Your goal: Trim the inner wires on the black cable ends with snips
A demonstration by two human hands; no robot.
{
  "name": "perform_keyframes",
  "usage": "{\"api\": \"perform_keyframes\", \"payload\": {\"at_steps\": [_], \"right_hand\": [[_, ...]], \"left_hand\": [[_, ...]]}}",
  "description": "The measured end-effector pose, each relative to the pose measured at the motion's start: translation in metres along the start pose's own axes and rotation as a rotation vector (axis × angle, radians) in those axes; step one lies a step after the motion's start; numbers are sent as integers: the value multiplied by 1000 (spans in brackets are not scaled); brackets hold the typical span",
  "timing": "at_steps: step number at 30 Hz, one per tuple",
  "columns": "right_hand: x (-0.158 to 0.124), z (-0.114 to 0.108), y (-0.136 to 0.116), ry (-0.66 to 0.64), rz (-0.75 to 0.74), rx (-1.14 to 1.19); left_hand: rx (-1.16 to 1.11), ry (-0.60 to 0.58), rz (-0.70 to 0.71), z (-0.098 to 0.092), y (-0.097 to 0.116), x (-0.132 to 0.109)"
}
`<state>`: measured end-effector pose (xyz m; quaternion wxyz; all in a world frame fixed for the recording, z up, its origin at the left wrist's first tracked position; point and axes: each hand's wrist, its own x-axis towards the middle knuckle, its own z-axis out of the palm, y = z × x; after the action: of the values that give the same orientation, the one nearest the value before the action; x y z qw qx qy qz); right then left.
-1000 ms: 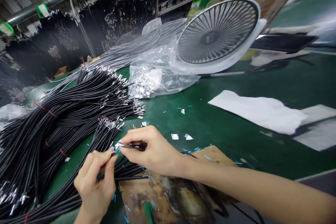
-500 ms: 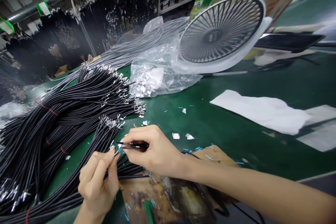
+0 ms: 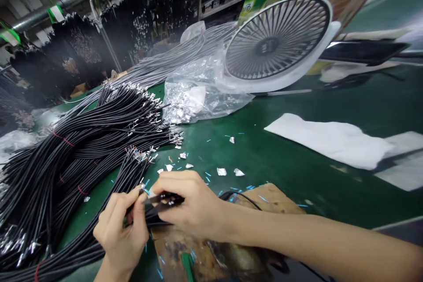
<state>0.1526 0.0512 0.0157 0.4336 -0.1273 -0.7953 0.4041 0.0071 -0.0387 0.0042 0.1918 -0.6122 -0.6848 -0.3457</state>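
Left hand (image 3: 122,227) pinches a cable end (image 3: 143,188); right hand (image 3: 191,198) curls around a dark tool (image 3: 168,199) beside it; black cable bundles (image 3: 76,141) lie on the green worktop (image 3: 251,150).

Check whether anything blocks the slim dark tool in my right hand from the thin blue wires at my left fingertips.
Nothing visible stands between the slim dark tool in your right hand and the thin blue wires at your left hand; they are close together, and whether they touch is unclear.

Cable bundles (image 3: 99,123) lie at left on a workbench (image 3: 280,163), a bag (image 3: 211,103) just right of their far ends, a fan (image 3: 277,44) farther right; near, apparently, a board (image 3: 168,244).
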Motion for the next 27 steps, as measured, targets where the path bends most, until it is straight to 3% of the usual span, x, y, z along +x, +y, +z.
{"api": "perform_keyframes", "payload": {"at_steps": [5, 11, 19, 27], "right_hand": [[11, -8, -5, 55, 138, 117], [12, -7, -4, -82, 60, 21], [12, -7, 2, -117, 45, 72], [12, -5, 2, -117, 78, 176]], "left_hand": [[42, 53, 82, -10, -8, 9], [97, 23, 56, -13, -8, 9], [50, -43, 0, -12, -6, 8], [19, 42, -22, -7, -2, 10]]}}
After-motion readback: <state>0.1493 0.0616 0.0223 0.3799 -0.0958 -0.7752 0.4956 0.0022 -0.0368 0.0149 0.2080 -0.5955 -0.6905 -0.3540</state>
